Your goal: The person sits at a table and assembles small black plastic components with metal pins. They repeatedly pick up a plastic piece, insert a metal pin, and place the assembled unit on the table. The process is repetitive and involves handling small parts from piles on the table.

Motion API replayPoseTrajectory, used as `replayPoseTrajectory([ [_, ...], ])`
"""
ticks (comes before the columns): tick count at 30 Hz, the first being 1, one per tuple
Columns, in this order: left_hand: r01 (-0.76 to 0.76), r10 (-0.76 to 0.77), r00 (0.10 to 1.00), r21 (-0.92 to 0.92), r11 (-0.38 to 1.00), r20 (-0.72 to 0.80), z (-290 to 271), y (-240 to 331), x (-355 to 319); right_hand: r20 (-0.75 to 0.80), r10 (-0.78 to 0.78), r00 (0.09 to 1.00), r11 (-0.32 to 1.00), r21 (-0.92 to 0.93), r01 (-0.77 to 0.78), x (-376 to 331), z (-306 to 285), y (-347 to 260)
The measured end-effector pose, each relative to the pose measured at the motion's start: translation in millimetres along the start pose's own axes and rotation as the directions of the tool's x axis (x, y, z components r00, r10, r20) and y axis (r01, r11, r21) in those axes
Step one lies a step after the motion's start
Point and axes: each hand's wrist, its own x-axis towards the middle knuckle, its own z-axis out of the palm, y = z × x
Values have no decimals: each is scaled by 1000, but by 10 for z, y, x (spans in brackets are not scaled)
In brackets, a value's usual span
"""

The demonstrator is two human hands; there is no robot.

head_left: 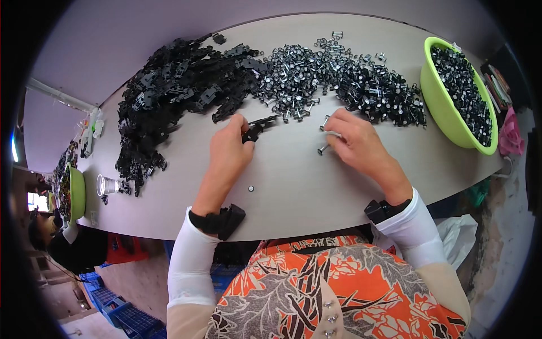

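My left hand is closed around a black plastic part, whose narrow end points right. Opposite it, my right hand pinches small wheel axles, silver rods with black wheels at the ends; one wheel axle sticks out below the fingertips. The hands are apart, just above the table. Ahead of my left hand spreads a large heap of black plastic parts. A pile of wheel axles lies beyond both hands, with darker ones toward the right. One small round wheel lies alone near my left wrist.
A green basin full of wheel axles stands at the table's right edge. At the left are a clear plastic cup and another green basin, near another person. Blue crates sit below the curved table.
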Motion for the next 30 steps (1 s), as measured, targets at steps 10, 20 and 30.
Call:
replayPoseTrajectory([
  [10,518,-48,849,-810,275,527,-65,373,-529,77,-68,995,997,-34,70,-174,97,-111],
  [20,589,-4,806,-800,112,592,121,471,-646,57,-37,998,988,-147,45,-351,62,-93],
  [30,547,-36,831,-804,233,555,173,569,-637,26,78,997,957,279,-83,-503,-28,-362],
])
